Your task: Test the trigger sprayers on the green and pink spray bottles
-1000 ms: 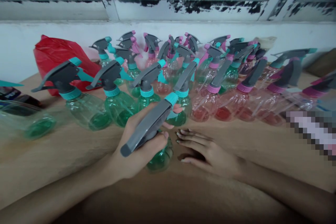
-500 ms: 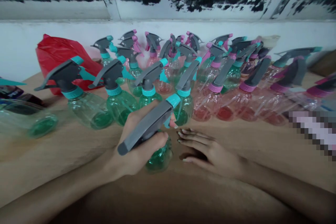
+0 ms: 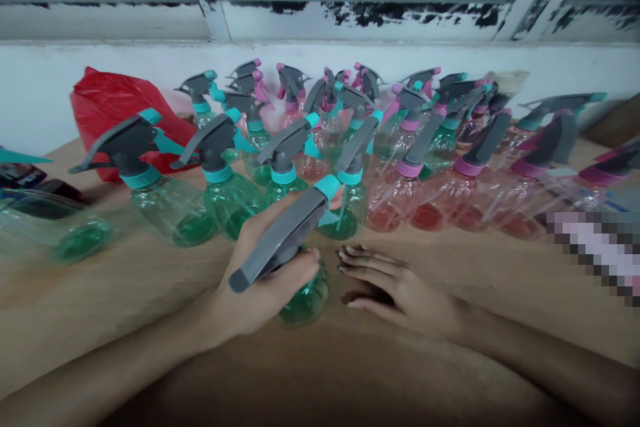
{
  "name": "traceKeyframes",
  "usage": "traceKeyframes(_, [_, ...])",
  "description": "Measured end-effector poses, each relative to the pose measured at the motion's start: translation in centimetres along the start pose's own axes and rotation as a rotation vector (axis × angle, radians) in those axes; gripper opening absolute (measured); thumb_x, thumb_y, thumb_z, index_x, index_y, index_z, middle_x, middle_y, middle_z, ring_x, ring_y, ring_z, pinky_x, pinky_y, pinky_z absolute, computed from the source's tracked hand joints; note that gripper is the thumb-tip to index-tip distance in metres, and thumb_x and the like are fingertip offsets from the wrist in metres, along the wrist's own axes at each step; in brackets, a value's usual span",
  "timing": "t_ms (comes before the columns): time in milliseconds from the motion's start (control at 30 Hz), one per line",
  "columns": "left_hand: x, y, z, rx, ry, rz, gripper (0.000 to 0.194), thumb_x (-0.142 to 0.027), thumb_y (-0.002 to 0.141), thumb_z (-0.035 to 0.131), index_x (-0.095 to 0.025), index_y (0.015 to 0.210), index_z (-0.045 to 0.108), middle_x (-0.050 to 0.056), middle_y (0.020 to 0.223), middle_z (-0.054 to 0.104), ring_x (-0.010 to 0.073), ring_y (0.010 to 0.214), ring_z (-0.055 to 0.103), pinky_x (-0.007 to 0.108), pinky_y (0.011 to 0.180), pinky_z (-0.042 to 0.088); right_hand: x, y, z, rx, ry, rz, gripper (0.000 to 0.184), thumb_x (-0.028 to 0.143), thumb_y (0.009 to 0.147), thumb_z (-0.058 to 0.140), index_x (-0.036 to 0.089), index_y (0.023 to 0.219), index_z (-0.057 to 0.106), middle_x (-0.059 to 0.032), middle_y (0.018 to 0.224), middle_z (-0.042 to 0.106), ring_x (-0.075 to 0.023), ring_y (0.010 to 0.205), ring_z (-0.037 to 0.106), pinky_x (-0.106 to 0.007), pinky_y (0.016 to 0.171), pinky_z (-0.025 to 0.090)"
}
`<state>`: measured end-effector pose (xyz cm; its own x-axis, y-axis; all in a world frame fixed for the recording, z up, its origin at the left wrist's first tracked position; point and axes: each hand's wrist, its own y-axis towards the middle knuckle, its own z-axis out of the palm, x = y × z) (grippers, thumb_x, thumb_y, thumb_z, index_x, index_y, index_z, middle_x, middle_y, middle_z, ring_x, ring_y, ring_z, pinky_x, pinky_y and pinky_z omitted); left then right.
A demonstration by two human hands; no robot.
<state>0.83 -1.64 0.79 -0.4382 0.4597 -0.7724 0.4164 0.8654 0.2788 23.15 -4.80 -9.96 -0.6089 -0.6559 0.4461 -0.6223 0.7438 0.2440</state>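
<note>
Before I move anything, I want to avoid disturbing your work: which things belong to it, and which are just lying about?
Part of the work, it seems:
- green-tinted spray bottle, gripped by the left hand
- table, under the right hand
- teal-collared bottles and pink-collared bottles, standing nearby

Seemingly just lying about:
- red plastic bag
- dark labelled item, far left

I log passage over tabletop (image 3: 505, 280) outside my right hand (image 3: 387, 285); obstacles — held green spray bottle (image 3: 306, 300), bottle rows (image 3: 233, 203) ahead.
</note>
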Motion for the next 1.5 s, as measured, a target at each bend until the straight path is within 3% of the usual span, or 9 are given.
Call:
traceKeyframes(133, [0.07,0.08,-0.02,0.018,-0.067,-0.003,0.028,-0.017,0.072,0.053,-0.026,0.098,0.058,-0.002,0.082,0.065,0.0202,0.07,0.061,0.033,0.064,0.052,-0.11,-0.02,0.05,-0.002,0.003,-0.004,0.051,0.042,0.092,0.05,0.02,0.137,0.042,-0.0067,0.14,0.049,-0.0197,0.134,0.037,-0.043,0.112,0.033])
traceKeyframes(300, [-0.03,0.26,-0.04,0.073,-0.172,0.024,0.042,-0.009,0.072,0.053,-0.029,0.108,0.059,-0.003,0.112,0.065,0.0226,0.106,0.06,0.034,0.092,0.05,-0.13,-0.05,0.08,-0.012,0.001,-0.013,0.051,0.042,0.092,0.05,0.02,0.137,0.042,-0.0069,0.14,0.049,-0.0198,0.134,0.036,-0.043,0.111,0.033])
traceKeyframes(433, [0.16,0.28,0.04,0.065,-0.218,0.052,0.044,-0.008,0.071,0.053,-0.03,0.109,0.059,-0.004,0.122,0.062,0.0239,0.116,0.055,0.036,0.098,0.048,-0.07,-0.05,0.06,-0.008,0.005,-0.001,0.051,0.042,0.092,0.05,0.02,0.137,0.042,-0.0072,0.139,0.049,-0.0203,0.134,0.037,-0.043,0.111,0.033])
traceKeyframes(600, [0.29,0.16,-0.12,0.051,-0.221,0.033,0.038,-0.014,0.073,0.053,-0.029,0.107,0.061,-0.002,0.114,0.065,0.0256,0.102,0.061,0.041,0.091,0.05,-0.02,-0.05,0.05,-0.009,0.014,0.004,0.051,0.041,0.091,0.051,0.02,0.137,0.043,-0.0066,0.14,0.049,-0.0203,0.134,0.037,-0.043,0.112,0.032])
traceKeyframes(900, [0.12,0.2,-0.5,0.064,-0.085,0.027,0.034,-0.015,0.072,0.052,-0.03,0.1,0.062,-0.001,0.087,0.064,0.0221,0.079,0.06,0.036,0.074,0.05,0.05,-0.02,-0.01,-0.026,0.01,-0.004,0.049,0.04,0.092,0.051,0.021,0.136,0.044,-0.007,0.139,0.049,-0.0206,0.134,0.037,-0.043,0.111,0.033])
traceKeyframes(1033, [0.31,0.03,-0.46,0.071,-0.07,-0.041,0.021,-0.021,0.075,0.052,-0.028,0.09,0.064,-0.002,0.068,0.058,0.0174,0.056,0.053,0.031,0.054,0.045,0.02,-0.02,0.0,-0.01,-0.003,-0.007,0.049,0.041,0.092,0.05,0.019,0.135,0.044,-0.0072,0.14,0.049,-0.0198,0.134,0.037,-0.042,0.112,0.032])
traceKeyframes(1200, [0.85,-0.32,-0.46,0.042,-0.089,-0.07,0.013,-0.026,0.075,0.053,-0.026,0.081,0.064,-0.003,0.059,0.055,0.0167,0.052,0.051,0.031,0.053,0.045,-0.03,-0.05,0.11,-0.027,0.005,-0.008,0.05,0.04,0.091,0.051,0.02,0.136,0.043,-0.007,0.139,0.05,-0.0205,0.134,0.038,-0.044,0.111,0.034])
traceKeyframes(1500, [0.04,0.34,0.14,-0.027,0.002,0.056,0.024,-0.019,0.071,0.048,-0.027,0.091,0.059,-0.004,0.069,0.055,0.0153,0.053,0.049,0.029,0.052,0.046,-0.09,-0.08,0.17,-0.033,0.023,-0.008,0.05,0.04,0.091,0.052,0.022,0.136,0.044,-0.0069,0.139,0.049,-0.0208,0.133,0.038,-0.043,0.111,0.033])
